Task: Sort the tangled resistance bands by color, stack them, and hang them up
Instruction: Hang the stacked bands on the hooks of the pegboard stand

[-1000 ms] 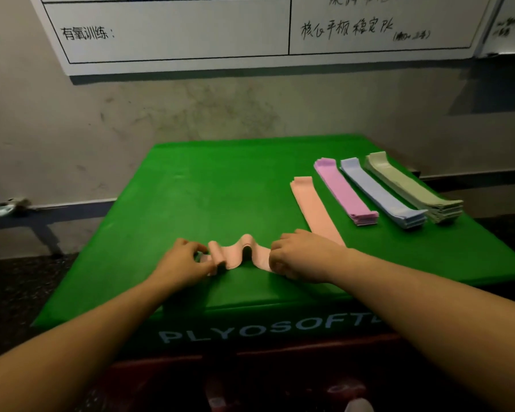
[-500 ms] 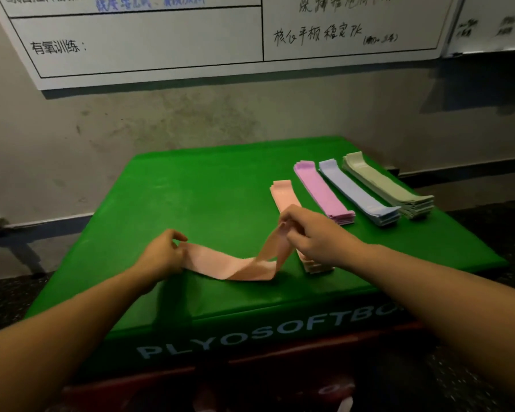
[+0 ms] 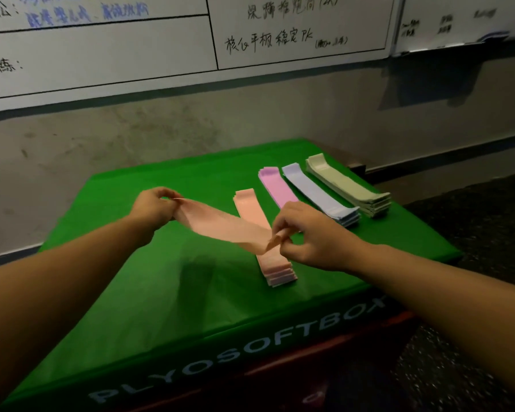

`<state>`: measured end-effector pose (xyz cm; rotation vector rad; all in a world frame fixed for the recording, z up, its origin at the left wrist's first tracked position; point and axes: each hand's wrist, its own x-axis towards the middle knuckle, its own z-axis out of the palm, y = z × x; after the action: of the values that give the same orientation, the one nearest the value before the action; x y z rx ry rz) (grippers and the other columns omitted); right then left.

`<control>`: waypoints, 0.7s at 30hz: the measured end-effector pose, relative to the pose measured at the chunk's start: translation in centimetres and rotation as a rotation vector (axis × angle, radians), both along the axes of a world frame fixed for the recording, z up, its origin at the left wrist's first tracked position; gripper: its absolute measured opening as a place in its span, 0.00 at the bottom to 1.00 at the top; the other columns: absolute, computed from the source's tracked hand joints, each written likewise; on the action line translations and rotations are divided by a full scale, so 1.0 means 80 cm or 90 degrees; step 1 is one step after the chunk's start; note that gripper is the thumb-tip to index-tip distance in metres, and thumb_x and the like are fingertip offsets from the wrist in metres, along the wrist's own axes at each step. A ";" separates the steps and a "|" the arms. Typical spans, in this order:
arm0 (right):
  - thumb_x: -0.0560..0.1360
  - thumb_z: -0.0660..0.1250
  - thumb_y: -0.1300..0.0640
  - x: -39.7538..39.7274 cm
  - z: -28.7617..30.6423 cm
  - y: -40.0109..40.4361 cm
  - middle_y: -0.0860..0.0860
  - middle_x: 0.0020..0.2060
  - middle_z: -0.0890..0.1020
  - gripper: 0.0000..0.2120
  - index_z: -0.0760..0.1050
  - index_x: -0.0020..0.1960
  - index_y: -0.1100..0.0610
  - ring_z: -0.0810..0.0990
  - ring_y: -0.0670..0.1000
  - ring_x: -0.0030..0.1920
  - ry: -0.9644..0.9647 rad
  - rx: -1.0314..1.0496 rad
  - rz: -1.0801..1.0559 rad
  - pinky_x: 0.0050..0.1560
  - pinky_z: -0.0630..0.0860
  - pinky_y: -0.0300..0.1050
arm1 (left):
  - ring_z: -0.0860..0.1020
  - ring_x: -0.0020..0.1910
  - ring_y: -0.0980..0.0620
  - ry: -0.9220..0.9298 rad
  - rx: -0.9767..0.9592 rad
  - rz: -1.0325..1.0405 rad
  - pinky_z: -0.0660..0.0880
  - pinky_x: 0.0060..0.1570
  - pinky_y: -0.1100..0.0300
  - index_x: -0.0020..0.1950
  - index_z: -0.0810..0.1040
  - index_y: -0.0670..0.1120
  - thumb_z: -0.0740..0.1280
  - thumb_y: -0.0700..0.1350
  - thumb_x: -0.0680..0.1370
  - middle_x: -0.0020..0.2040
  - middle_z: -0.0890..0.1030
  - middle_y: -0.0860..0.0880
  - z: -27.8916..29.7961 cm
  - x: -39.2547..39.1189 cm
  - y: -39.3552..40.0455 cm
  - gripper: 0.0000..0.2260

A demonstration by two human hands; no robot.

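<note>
A peach resistance band (image 3: 220, 224) is stretched in the air above the green plyo box (image 3: 161, 292). My left hand (image 3: 153, 205) pinches its far left end. My right hand (image 3: 306, 233) pinches its right end, just over the peach stack (image 3: 268, 257) lying on the box. To the right lie three more sorted stacks side by side: pink (image 3: 275, 187), lavender (image 3: 315, 193) and pale green (image 3: 348, 185). My right hand hides the near end of the pink stack.
The box stands against a grey wall with a whiteboard (image 3: 131, 49) above it. Dark speckled floor (image 3: 473, 233) surrounds the box on the right. The box's front face reads PLYOSOFTBOX.
The crumpled peach band has been lifted off the box and pulled out straight. Both hands rose and moved apart, the right one now over the peach stack.
</note>
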<state>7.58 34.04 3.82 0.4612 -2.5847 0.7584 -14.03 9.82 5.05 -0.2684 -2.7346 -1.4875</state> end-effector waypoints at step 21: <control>0.72 0.75 0.54 -0.046 -0.057 0.049 0.47 0.43 0.82 0.10 0.85 0.52 0.52 0.74 0.49 0.46 0.077 0.163 0.062 0.45 0.72 0.47 | 0.78 0.38 0.52 0.027 -0.027 -0.124 0.78 0.45 0.58 0.54 0.84 0.41 0.74 0.43 0.76 0.44 0.83 0.46 -0.049 -0.103 0.193 0.09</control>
<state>3.94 38.00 -0.71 0.6922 -2.5692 0.4145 -22.28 25.27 1.14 -0.5763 -2.7778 -1.4452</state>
